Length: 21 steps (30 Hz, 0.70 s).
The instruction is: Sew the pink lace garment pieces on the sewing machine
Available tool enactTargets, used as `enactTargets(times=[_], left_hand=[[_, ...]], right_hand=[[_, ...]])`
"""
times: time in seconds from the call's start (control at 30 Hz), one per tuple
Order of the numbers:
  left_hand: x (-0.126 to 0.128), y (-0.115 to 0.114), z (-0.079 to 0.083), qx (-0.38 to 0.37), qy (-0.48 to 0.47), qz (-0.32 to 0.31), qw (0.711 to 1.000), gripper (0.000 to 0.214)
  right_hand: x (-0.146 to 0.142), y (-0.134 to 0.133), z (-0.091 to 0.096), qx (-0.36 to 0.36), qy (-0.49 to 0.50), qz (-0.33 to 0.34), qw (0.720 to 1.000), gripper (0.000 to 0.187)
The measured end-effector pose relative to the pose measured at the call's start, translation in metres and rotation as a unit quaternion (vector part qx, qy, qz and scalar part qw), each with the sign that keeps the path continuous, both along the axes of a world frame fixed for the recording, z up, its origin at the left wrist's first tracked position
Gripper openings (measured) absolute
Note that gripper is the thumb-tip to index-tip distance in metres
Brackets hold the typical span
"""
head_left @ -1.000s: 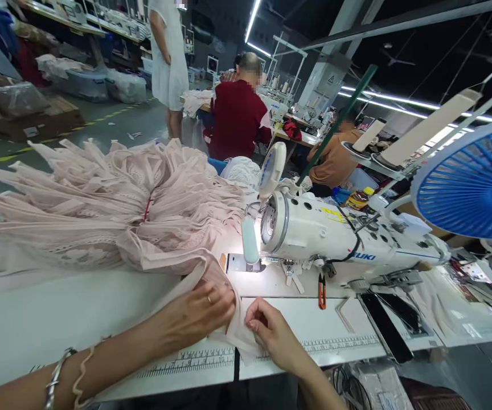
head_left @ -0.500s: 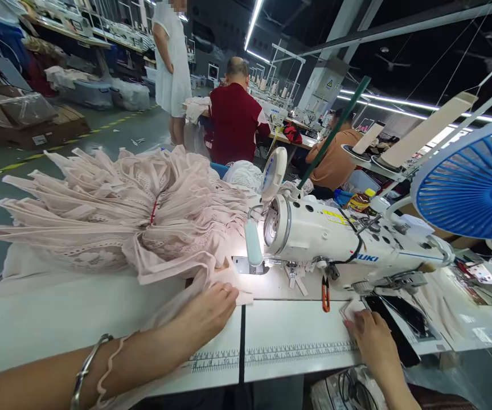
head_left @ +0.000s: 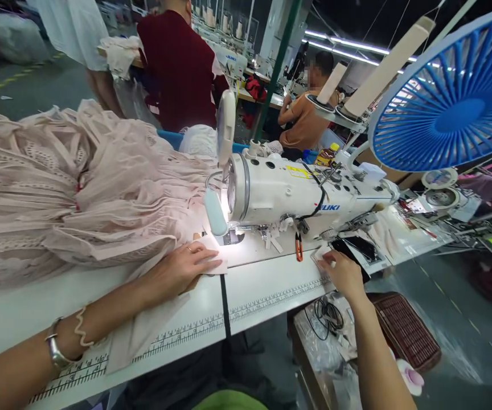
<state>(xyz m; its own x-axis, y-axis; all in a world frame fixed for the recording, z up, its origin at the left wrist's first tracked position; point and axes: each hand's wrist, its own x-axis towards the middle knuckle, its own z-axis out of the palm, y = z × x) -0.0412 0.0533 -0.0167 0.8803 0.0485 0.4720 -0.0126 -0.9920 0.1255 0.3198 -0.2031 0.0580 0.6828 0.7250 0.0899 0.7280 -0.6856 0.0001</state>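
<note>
My left hand (head_left: pixel 186 265) lies with fingers stretched over a pale pink fabric strip (head_left: pixel 222 269), just left of the sewing machine's (head_left: pixel 288 191) needle area. A length of sheer fabric (head_left: pixel 132 336) trails below that wrist over the table edge. My right hand (head_left: pixel 343 276) has its fingertips closed on a small pale piece (head_left: pixel 320 253) at the table's right side, beside a dark phone-like slab (head_left: pixel 357 253). Orange thread snips (head_left: pixel 299 247) lie between the hands. A large tied bundle of pink lace garments (head_left: pixel 113 188) fills the table's left.
A blue fan (head_left: pixel 459 114) and thread cones (head_left: pixel 389 65) stand at the right. A ruler strip (head_left: pixel 271 302) runs along the table (head_left: pixel 246 319) front. Below are a plastic-wrapped box (head_left: pixel 323 336) and a brown woven basket (head_left: pixel 408 327). Several people are beyond the machine.
The view has swung right and down, so the bundle and machine sit farther left and higher. My left fingers look straighter on the fabric. My right hand stays at the small pale piece.
</note>
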Motion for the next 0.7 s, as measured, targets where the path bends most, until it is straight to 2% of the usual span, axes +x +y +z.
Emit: enactTargets(times=[0.1, 0.17, 0.37, 0.4, 0.47, 0.53, 0.63, 0.7], left_hand=[[0.001, 0.004, 0.000, 0.040, 0.035, -0.031, 0.998, 0.057], [0.005, -0.003, 0.002, 0.074, 0.075, -0.025, 0.994, 0.062], [0.037, -0.066, 0.006, 0.209, 0.139, 0.098, 0.963, 0.045], [0.042, -0.073, 0.007, 0.223, 0.143, 0.097, 0.959, 0.042], [0.047, -0.078, 0.010, 0.238, 0.144, 0.096, 0.956, 0.040], [0.047, -0.072, 0.014, 0.249, 0.141, 0.101, 0.953, 0.041], [0.043, -0.056, 0.019, 0.265, 0.123, 0.125, 0.948, 0.040], [0.041, -0.050, 0.020, 0.264, 0.108, 0.121, 0.951, 0.036]], right_hand=[[0.003, -0.003, -0.001, 0.021, 0.008, -0.006, 1.000, 0.018], [0.003, -0.003, -0.001, 0.022, -0.004, -0.010, 1.000, 0.020], [-0.005, -0.001, -0.009, 0.008, -0.056, 0.013, 0.998, 0.019], [-0.004, -0.001, -0.011, 0.017, -0.051, 0.008, 0.999, 0.021], [0.002, -0.004, -0.012, 0.054, -0.045, -0.002, 0.998, 0.025], [0.007, -0.008, -0.012, 0.127, -0.078, 0.001, 0.989, 0.030], [-0.005, -0.005, -0.012, 0.254, -0.197, 0.030, 0.946, 0.035], [-0.030, 0.008, -0.016, 0.296, -0.238, 0.091, 0.921, 0.030]])
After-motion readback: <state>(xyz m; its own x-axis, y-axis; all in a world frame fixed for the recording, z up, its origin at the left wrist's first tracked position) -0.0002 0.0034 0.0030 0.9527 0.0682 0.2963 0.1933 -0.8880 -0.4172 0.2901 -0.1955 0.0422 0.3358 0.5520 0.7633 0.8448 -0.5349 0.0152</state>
